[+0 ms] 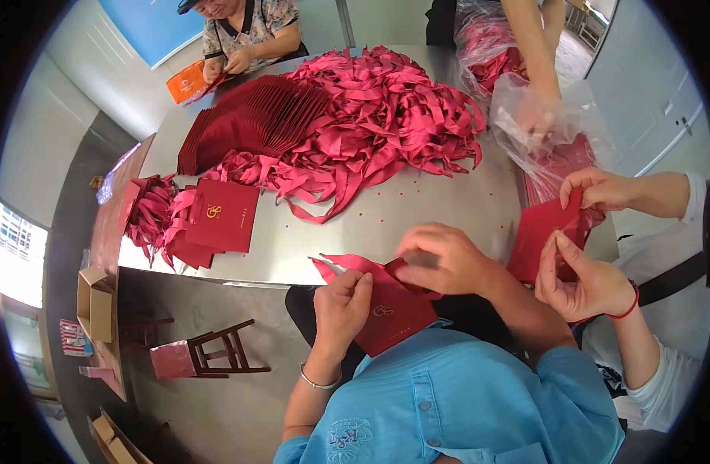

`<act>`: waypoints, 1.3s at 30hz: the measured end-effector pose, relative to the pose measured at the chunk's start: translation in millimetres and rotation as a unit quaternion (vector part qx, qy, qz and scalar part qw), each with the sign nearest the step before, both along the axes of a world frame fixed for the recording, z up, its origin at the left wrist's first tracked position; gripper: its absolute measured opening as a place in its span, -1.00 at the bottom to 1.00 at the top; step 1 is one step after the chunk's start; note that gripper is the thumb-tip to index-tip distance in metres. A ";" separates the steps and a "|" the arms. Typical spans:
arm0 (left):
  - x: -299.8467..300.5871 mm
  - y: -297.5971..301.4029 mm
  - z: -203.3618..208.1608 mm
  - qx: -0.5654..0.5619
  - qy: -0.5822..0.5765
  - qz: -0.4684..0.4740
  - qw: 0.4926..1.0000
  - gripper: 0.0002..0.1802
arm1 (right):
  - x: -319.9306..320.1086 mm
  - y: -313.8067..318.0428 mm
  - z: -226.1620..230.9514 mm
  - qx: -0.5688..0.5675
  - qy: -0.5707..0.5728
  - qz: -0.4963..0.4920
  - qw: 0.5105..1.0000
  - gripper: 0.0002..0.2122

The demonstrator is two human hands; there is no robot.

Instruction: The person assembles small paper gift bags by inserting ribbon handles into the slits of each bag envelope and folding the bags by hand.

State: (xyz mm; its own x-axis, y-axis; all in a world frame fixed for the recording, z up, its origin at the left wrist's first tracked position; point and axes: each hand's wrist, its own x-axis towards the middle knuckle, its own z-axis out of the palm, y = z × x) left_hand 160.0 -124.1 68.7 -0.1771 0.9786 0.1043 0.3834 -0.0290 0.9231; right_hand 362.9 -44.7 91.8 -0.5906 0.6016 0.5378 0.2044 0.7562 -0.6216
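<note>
Red paper bag [394, 313] held folded flat above the lap, at six o'clock from the desk [417, 209] edge. Left hand [341, 305] pinching its left edge, grip clenched on the paper; right hand [440, 259] pressing a red ribbon [347, 264] at the bag's top, grip closed around it. Likely risks: ribbon slipping free of the bag's top, paper creasing under the pinch. Crowding from neighbouring hands [591, 282] at three o'clock; loose ribbon pile [378, 116] at twelve o'clock could snag.

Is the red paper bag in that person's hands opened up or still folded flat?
Folded flat. The red paper bag lies as one thin sheet between the left hand and right hand, with no open mouth showing.
</note>
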 end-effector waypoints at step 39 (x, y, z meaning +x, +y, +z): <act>-23.0 13.9 3.6 -0.105 0.186 0.064 0.975 -0.67 | -12.8 -5.1 26.1 -0.039 -0.018 -0.029 0.999 -0.81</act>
